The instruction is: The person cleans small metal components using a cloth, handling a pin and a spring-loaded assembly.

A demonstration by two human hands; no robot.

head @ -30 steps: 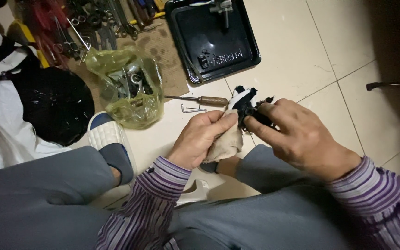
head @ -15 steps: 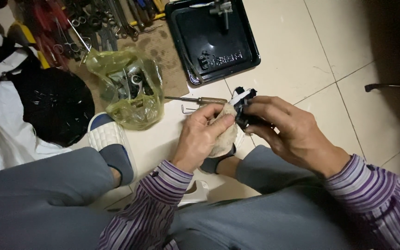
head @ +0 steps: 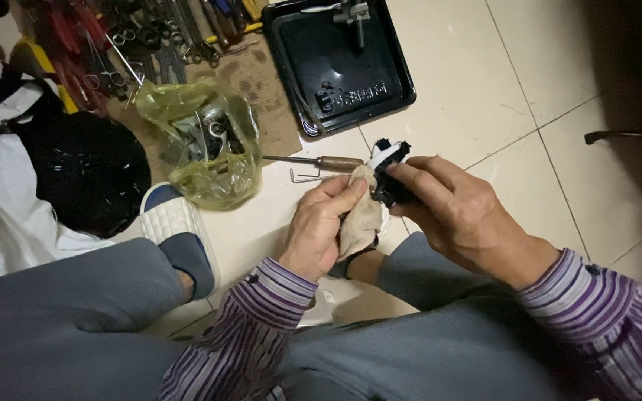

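Note:
My right hand [head: 451, 212] grips a small black and white part [head: 389, 165] above my lap. My left hand [head: 322, 226] holds a beige cloth [head: 356, 223] and presses it against the left side of that part. Both forearms wear purple striped sleeves [head: 261, 312]. Much of the part is hidden under my right fingers and the cloth.
A black tray [head: 339, 67] with a few small pieces lies on the tiled floor ahead. A wooden-handled screwdriver [head: 321, 161] and a hex key [head: 305, 177] lie near a yellow plastic bag of tools [head: 202, 145]. Hand tools [head: 124, 41], a black bag [head: 83, 171] and a white slipper [head: 172, 223] are on the left.
The hands have stayed nearly in place; my left hand has shifted the cloth slightly along the part while my right hand turned it a little.

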